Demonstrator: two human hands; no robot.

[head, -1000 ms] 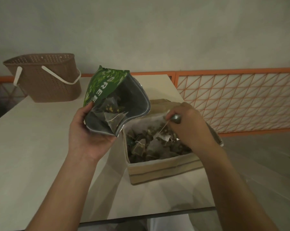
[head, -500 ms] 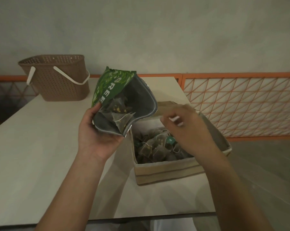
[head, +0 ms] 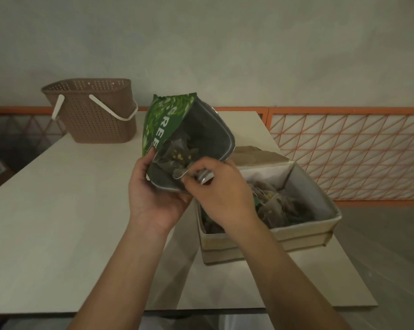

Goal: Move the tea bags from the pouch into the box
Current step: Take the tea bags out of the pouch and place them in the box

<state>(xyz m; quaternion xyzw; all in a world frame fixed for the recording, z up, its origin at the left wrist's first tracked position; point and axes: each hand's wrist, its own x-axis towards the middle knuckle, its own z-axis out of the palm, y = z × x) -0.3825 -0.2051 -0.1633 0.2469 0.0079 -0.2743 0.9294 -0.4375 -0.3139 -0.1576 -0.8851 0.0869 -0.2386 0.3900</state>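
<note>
The green pouch [head: 177,129] is held tilted above the tabletop [head: 58,210], mouth open toward the camera, with tea bags [head: 177,158] visible inside. The left hand [head: 153,196] grips the pouch from below. The right hand [head: 215,189] pinches a tea bag at the pouch mouth. The box [head: 303,236] stands just beside the pouch, holding more tea bags. A brown perforated basket [head: 94,113] stands well apart at the far edge.

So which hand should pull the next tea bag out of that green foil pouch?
The right hand: its fingers are already at the green foil pouch's mouth, apparently pinching a tea bag, beside the beige box. The left hand holds the pouch.
</note>
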